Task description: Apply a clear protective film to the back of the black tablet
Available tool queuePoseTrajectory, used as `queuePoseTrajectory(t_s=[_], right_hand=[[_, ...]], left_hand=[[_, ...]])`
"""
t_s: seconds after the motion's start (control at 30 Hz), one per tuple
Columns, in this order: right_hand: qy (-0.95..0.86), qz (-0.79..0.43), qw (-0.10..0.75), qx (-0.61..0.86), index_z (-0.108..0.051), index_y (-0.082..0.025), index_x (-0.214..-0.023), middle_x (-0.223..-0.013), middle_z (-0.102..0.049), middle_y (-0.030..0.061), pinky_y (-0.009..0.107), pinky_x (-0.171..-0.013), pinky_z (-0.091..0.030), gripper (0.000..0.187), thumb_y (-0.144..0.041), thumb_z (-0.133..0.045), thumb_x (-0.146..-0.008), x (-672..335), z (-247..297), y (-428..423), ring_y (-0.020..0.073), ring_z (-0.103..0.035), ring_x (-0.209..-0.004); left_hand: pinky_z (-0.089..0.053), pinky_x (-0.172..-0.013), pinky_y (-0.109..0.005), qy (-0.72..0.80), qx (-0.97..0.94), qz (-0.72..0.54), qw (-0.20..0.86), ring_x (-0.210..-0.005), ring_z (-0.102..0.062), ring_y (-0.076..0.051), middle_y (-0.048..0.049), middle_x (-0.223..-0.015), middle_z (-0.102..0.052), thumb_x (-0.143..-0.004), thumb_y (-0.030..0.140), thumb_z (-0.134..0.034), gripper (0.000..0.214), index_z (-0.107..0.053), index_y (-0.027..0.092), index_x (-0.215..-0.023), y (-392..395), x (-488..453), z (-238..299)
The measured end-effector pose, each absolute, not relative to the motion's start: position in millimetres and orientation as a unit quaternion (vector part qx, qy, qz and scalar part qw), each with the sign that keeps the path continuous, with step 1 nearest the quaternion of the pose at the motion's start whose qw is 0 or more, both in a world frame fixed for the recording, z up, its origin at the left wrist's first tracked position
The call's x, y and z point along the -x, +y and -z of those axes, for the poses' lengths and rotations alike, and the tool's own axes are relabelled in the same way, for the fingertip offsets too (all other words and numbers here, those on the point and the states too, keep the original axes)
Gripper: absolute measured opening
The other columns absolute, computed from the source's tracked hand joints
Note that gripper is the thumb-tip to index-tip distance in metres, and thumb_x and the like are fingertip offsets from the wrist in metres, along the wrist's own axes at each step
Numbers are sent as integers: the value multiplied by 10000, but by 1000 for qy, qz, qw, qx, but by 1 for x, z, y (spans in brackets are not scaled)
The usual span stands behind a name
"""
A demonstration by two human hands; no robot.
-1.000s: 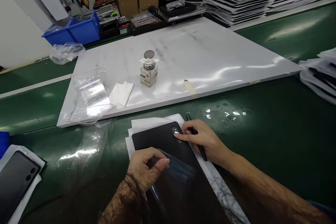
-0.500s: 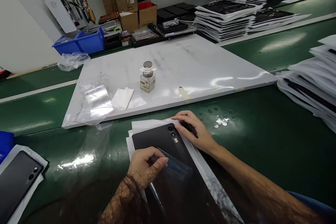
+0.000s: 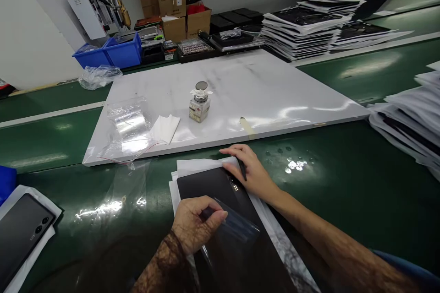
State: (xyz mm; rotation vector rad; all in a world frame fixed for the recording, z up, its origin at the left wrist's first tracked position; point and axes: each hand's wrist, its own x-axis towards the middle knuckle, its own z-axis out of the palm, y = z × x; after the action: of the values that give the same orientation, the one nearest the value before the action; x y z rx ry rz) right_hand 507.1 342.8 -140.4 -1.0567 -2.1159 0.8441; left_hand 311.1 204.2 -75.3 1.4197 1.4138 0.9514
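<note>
A black tablet back panel [image 3: 202,183] lies at a slant on white sheets [image 3: 192,165] in front of me. My left hand [image 3: 199,223] is over its middle, thumb and fingers pinching a clear plastic film [image 3: 240,226] that is lifted and curled above the dark surface. At the panel's far right corner is my right hand [image 3: 249,169], with a thin black pen-like tool [image 3: 242,169] tucked in its bent fingers. Its thumb lies over the camera lenses and largely hides them. The near end of the panel runs out of view.
Another tablet panel [image 3: 20,233] lies on white paper at left. Beyond the panel, a white board [image 3: 233,87] bears a glass bottle [image 3: 199,109], a folded tissue [image 3: 165,129] and clear plastic [image 3: 129,121]. Paper-interleaved stacks stand at back [image 3: 299,36] and right [image 3: 409,119].
My right hand has slid slightly left over the corner, its thumb now covering the lenses. My left hand keeps its pinch on the film. The whole view has shifted a little.
</note>
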Motion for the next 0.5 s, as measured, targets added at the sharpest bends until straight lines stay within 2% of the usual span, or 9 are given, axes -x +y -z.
queuePoseTrajectory(t_s=[0.07, 0.1, 0.23, 0.33, 0.37, 0.43, 0.5], right_hand=[[-809, -326, 297, 388, -830, -262, -1295, -1260, -745, 164, 602, -1146, -612, 453, -538, -494, -1171, -496, 129, 357, 377, -741, -1241], [-819, -331, 282, 375, -838, -257, -1263, -1244, -758, 158, 561, -1118, -627, 452, -530, -488, -1178, -490, 124, 363, 359, -752, -1216], [-862, -337, 209, 316, -849, -264, -1084, -1165, -801, 119, 506, -1060, -624, 209, -450, -768, -1033, -463, 106, 372, 349, -771, -1144], [-881, -325, 186, 290, -761, -253, -922, -1102, -801, 117, 489, -1022, -605, 141, -352, -745, -1022, -453, 101, 363, 340, -761, -1098], [-885, -320, 184, 284, -721, -252, -899, -1091, -801, 121, 478, -1003, -597, 172, -336, -696, -1048, -452, 101, 360, 332, -756, -1083], [-892, -309, 180, 276, -658, -258, -898, -1059, -800, 122, 447, -936, -580, 217, -330, -602, -1095, -453, 101, 353, 312, -747, -1015], [-897, -301, 168, 274, -622, -267, -912, -984, -795, 105, 411, -831, -547, 234, -355, -555, -1119, -455, 100, 349, 290, -729, -898]], left_hand=[[-420, -410, -166, 569, -574, -386, 445, -447, -565, -121, 19, -587, -704, -746, 337, -619, 169, -687, 202, -670, 204, -311, 74], [-426, -415, -166, 567, -575, -388, 443, -457, -577, -126, 20, -586, -706, -744, 329, -623, 161, -687, 204, -666, 204, -311, 74], [-465, -448, -167, 573, -572, -411, 419, -482, -631, -136, 48, -569, -714, -743, 301, -635, 135, -690, 230, -642, 202, -312, 70], [-502, -511, -205, 605, -544, -458, 357, -509, -654, -156, 66, -549, -708, -730, 304, -644, 130, -685, 258, -616, 197, -310, 71], [-518, -576, -241, 620, -530, -479, 324, -571, -667, -179, 54, -599, -717, -723, 314, -641, 129, -681, 260, -613, 195, -309, 72], [-507, -741, -338, 652, -481, -535, 239, -794, -665, -244, 2, -846, -721, -707, 331, -627, 143, -663, 248, -597, 193, -304, 73], [-454, -858, -416, 670, -409, -597, 167, -1011, -591, -298, -36, -1118, -631, -695, 322, -611, 150, -637, 231, -579, 193, -300, 75]])
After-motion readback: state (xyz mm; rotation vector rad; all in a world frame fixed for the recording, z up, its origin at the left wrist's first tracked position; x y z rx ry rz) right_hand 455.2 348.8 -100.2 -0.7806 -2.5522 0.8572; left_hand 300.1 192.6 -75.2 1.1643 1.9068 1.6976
